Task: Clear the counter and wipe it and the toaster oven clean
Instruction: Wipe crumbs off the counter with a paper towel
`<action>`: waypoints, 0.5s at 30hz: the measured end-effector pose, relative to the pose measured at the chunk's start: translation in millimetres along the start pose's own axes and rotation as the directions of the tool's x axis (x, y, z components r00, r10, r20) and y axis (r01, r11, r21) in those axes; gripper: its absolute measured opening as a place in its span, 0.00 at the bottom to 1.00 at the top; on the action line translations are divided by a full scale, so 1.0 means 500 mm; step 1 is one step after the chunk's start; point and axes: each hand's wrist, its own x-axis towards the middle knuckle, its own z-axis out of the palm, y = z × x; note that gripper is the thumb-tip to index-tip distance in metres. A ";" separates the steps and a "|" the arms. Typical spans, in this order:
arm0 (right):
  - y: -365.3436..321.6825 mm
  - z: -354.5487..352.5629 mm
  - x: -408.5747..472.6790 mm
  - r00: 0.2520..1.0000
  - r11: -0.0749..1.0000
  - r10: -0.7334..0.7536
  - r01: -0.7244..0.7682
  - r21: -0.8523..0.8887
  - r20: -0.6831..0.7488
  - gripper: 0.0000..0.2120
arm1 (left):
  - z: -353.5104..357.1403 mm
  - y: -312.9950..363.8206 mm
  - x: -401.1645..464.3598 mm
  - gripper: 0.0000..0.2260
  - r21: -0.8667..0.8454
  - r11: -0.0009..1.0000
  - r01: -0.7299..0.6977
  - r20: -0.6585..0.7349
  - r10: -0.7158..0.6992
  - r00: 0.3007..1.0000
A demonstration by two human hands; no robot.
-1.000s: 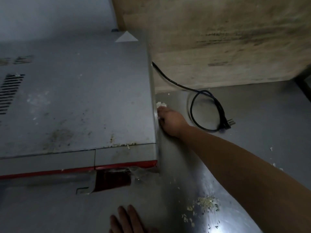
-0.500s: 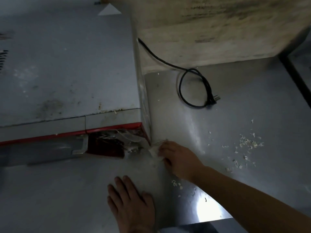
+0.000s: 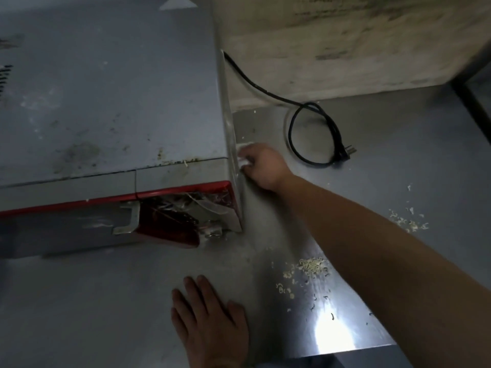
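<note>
A grey toaster oven (image 3: 111,96) with a red front trim fills the left half of the view; its top is stained. It stands on a steel counter (image 3: 398,160). My right hand (image 3: 263,166) grips a small white wipe (image 3: 243,155) and presses it against the oven's right side wall, about halfway back. My left hand (image 3: 210,322) lies flat on the counter in front of the oven, fingers straight. Crumbs (image 3: 310,266) are scattered on the counter near the front edge, and more crumbs (image 3: 406,221) lie to the right.
The oven's black power cord (image 3: 313,128) loops on the counter to the right, its plug loose. A stained wall (image 3: 345,43) rises behind. The counter's front edge (image 3: 340,351) runs at the lower right. A dark gap (image 3: 473,96) borders the counter at far right.
My right hand with the wipe has gone from the oven's front lower corner back along its right side wall. The left hand stays flat on the counter.
</note>
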 end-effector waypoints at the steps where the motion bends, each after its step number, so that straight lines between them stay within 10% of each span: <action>1: -0.003 0.012 -0.019 0.999 0.999 -0.035 0.035 0.001 0.010 0.17 | -0.001 0.000 0.000 0.37 -0.003 1.000 -0.002 -0.011 0.002 1.000; 12: -0.054 0.037 -0.421 0.909 0.918 -0.395 0.385 0.096 0.132 0.13 | -0.017 0.006 0.000 0.38 -0.042 0.999 0.029 0.019 -0.028 0.999; 15: -0.051 0.007 -0.439 0.975 0.970 -0.149 0.111 0.217 0.167 0.16 | -0.015 0.007 -0.001 0.37 -0.037 0.999 0.022 -0.033 -0.023 0.999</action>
